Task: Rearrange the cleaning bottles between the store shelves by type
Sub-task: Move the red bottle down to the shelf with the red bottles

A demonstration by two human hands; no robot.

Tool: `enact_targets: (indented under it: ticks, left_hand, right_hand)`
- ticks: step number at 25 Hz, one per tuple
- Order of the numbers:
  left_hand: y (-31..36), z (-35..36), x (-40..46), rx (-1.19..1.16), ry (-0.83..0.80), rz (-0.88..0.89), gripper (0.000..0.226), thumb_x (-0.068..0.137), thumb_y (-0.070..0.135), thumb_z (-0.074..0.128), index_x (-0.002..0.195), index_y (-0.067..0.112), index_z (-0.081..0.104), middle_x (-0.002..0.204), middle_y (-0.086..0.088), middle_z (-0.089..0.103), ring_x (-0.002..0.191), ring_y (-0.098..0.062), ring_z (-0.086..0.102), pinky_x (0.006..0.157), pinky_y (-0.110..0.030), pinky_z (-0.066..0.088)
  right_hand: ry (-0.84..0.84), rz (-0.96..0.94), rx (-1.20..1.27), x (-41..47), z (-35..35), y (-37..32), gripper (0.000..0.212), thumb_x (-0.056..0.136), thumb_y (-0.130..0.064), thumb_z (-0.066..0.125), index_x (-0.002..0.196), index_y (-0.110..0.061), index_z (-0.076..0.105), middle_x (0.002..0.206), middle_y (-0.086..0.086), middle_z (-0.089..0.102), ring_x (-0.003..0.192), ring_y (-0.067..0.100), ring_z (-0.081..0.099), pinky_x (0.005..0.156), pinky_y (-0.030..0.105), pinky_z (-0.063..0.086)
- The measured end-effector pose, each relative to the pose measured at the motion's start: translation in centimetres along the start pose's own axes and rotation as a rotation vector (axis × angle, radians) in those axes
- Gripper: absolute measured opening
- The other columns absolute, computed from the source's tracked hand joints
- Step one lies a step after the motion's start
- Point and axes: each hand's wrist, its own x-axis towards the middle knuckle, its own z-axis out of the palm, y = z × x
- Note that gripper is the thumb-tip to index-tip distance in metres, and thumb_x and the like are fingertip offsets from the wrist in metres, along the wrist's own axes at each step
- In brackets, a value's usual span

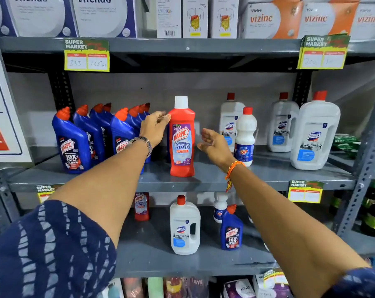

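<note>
A red Harpic bathroom cleaner bottle [182, 136] with a white cap stands upright on the middle shelf [203, 179]. My left hand [155, 127] is just left of its shoulder, fingers loosely curled, holding nothing. My right hand [212, 145] hovers open a little to the bottle's right, not touching it. Several blue Harpic toilet cleaner bottles [74, 140] stand grouped at the left. A white Rin bottle [245, 136] and three white Domex jugs [314, 132] stand at the right.
The lower shelf [152, 250] holds a red Harpic bottle [141, 206], a Domex jug [184, 226], a blue Harpic bottle [231, 229] and a small white bottle [220, 207]. Boxes fill the top shelf. Price tags [86, 54] hang from shelf edges. Dark bottles stand at far right.
</note>
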Motion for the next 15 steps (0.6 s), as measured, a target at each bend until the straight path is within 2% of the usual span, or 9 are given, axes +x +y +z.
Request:
enact_targets:
  ticks: [2,4,5,7,9,11,15]
  left_hand:
    - [-0.5,0.2,0.2,-0.143,-0.063,-0.060,0.040,0.088,0.049,0.061,0.105,0.015,0.074,0.109,-0.010,0.075,0.100,-0.023,0.069,0.100,-0.047,0.055]
    - [-1.7,0.7,0.4,-0.203,-0.115,-0.114,0.034,0.083,0.053,0.063,0.085,0.020,0.072,0.102,-0.013,0.076,0.099,-0.033,0.071,0.097,-0.055,0.056]
    - [-1.7,1.1,0.2,-0.244,-0.118,-0.130,0.029,0.086,0.048,0.064,0.083,0.020,0.071,0.101,-0.015,0.076,0.100,-0.036,0.072,0.096,-0.055,0.056]
    - [-1.4,1.5,-0.4,-0.360,-0.132,-0.153,0.019,0.094,0.034,0.063,0.088,0.017,0.069,0.097,-0.012,0.074,0.092,-0.029,0.072,0.090,-0.048,0.059]
    - [-0.9,1.7,-0.9,-0.441,-0.133,-0.175,0.015,0.099,0.023,0.060,0.094,0.011,0.067,0.092,-0.006,0.072,0.082,-0.017,0.070,0.078,-0.036,0.059]
    - [-1.0,1.8,-1.1,-0.469,-0.111,-0.177,0.015,0.099,0.022,0.060,0.092,0.011,0.067,0.089,-0.003,0.072,0.078,-0.014,0.069,0.074,-0.032,0.057]
    - [-0.4,0.1,-2.8,-0.456,-0.062,-0.165,0.016,0.096,0.028,0.065,0.088,0.015,0.071,0.084,-0.001,0.075,0.074,-0.013,0.071,0.073,-0.034,0.060]
  right_hand:
    - [-0.104,0.061,0.080,-0.2,0.8,0.7,0.056,0.090,0.006,0.063,0.142,0.004,0.042,0.136,0.011,0.057,0.126,0.023,0.054,0.101,0.032,0.050]
    - [-0.146,0.107,0.117,-0.4,1.7,1.8,0.046,0.091,0.003,0.063,0.135,0.006,0.050,0.132,0.020,0.062,0.120,0.028,0.060,0.090,0.024,0.058]
    - [-0.146,0.119,0.152,-0.5,2.2,2.1,0.043,0.092,0.001,0.063,0.132,0.007,0.052,0.129,0.022,0.064,0.116,0.029,0.062,0.085,0.021,0.059]
    - [-0.099,0.113,0.216,-0.6,2.9,2.4,0.039,0.092,0.000,0.064,0.128,0.008,0.055,0.124,0.022,0.065,0.108,0.026,0.064,0.081,0.019,0.060]
    - [-0.069,0.100,0.251,-0.5,3.3,2.4,0.036,0.091,-0.001,0.064,0.126,0.008,0.057,0.123,0.024,0.066,0.107,0.026,0.065,0.087,0.028,0.061]
    - [-0.081,0.104,0.276,-0.9,3.4,2.2,0.035,0.091,-0.002,0.065,0.124,0.007,0.058,0.119,0.020,0.067,0.108,0.027,0.066,0.088,0.031,0.061]
    - [-0.133,0.098,0.350,-3.1,3.5,0.9,0.035,0.092,-0.006,0.065,0.125,0.005,0.059,0.115,0.016,0.069,0.104,0.025,0.069,0.080,0.024,0.062]
